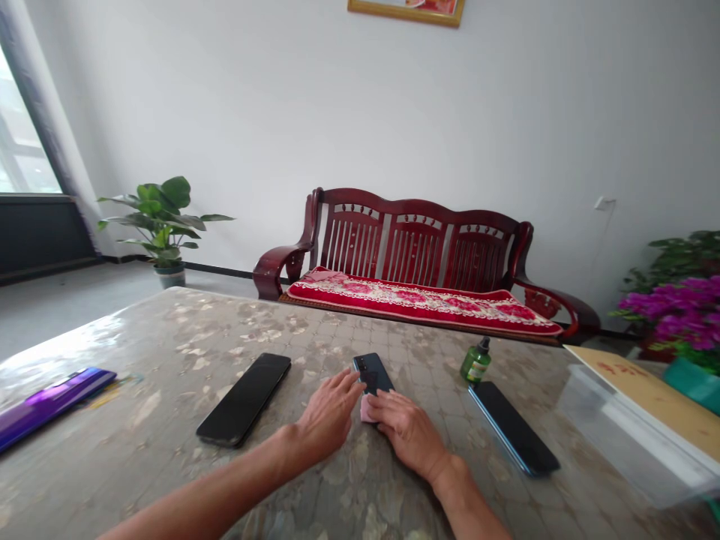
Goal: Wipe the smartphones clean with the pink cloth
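Observation:
A dark blue phone [373, 369] lies back up on the table in front of me, its camera lenses at the far left corner. My left hand [331, 409] rests along its left side, fingers stretched out and fingertips touching the edge. Under the curled fingers of my right hand [409, 431], a folded pink cloth [368, 409] is pressed on the near part of the phone, which the hand largely hides. To the left lies a black phone [246, 401], screen up. Another phone with a blue edge [513, 427] lies to the right.
A green pump bottle [475, 361] stands behind the right phone. At the right edge are a clear plastic box [607, 442] and a tan board [646, 390]. A shiny purple case [53, 409] lies far left. Beyond the patterned table [185, 330] stands a wooden bench [416, 240].

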The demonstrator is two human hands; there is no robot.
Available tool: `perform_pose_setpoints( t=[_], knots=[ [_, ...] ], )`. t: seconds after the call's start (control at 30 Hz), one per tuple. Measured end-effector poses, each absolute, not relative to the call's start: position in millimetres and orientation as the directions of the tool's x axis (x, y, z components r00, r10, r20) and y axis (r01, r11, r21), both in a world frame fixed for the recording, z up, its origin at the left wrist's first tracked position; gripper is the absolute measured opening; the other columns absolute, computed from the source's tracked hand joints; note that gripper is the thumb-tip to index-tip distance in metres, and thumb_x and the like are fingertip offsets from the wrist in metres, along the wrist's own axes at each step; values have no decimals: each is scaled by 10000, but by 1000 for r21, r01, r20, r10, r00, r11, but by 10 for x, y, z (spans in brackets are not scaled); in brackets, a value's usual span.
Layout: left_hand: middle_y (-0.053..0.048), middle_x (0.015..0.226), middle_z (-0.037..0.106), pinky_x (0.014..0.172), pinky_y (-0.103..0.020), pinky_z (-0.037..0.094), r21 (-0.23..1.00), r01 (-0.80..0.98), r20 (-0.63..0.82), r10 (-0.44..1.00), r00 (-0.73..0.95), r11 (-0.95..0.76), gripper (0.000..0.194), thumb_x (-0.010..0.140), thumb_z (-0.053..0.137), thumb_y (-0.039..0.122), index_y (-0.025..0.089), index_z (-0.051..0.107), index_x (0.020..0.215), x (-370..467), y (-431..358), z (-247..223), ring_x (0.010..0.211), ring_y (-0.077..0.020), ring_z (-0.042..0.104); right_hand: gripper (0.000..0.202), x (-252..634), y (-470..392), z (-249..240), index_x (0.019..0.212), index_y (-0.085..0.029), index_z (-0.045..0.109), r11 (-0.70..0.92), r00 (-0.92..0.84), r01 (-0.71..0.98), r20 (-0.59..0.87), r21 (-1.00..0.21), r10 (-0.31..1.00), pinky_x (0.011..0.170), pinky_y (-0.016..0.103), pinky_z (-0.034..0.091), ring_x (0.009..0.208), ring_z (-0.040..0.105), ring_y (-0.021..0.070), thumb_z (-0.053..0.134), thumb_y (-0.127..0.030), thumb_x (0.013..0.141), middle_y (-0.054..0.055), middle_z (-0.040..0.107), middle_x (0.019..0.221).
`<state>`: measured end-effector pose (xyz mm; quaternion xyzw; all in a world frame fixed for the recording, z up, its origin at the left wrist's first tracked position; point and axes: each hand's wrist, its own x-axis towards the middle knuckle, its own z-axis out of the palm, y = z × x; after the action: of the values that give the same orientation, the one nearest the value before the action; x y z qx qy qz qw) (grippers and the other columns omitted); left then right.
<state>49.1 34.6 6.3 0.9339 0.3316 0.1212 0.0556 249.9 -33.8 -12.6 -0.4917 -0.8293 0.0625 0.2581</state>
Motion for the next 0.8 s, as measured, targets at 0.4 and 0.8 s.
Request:
perform_pose_setpoints(
  t=[0.4,0.8],
  knots=[
    [-144,1536,337,1108,-476,308,164,451,-20,454,891,-877,813,742,772,441,238,408,1439,632,1059,26,1407,-331,317,365,2662,-244,-161,1167,-298,688,458,-318,806,378,-376,870,1075,448,422,1236,563,211,495,-113,918,5,654,1266],
    [-140,1507,398,1084,-467,319,104,423,32,428,903,-900,735,834,613,603,240,413,1441,797,1142,52,1375,-346,368,366,2608,-269,-134,1053,-327,735,414,-233,795,406,-443,883,1089,442,405,1209,583,210,593,-68,837,-27,677,1224]
  ],
)
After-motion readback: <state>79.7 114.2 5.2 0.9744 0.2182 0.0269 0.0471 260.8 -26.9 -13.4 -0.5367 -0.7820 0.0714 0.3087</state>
